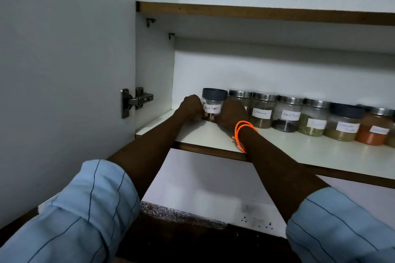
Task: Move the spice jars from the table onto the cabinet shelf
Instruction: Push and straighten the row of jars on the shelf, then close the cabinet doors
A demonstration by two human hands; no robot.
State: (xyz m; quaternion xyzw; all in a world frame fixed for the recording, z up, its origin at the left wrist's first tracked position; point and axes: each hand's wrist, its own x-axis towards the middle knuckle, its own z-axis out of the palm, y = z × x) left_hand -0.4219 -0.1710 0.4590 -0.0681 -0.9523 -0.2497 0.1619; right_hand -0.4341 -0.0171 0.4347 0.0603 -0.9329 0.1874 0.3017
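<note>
A clear spice jar with a dark blue lid and a "Black Pepper" label (213,102) stands at the left end of the white cabinet shelf (299,151). My left hand (191,107) grips its left side and my right hand (232,114), with orange bead bracelets on the wrist, grips its right side. To its right, a row of several labelled spice jars (288,116) runs along the back of the shelf, most with metal lids, one with a dark lid (344,121). The table is not in view.
The cabinet door (64,70) stands open on the left, with a metal hinge (136,100). An upper shelf (256,13) hangs above. Below the shelf are a white wall and a speckled counter edge (177,213) with a wall socket (256,220).
</note>
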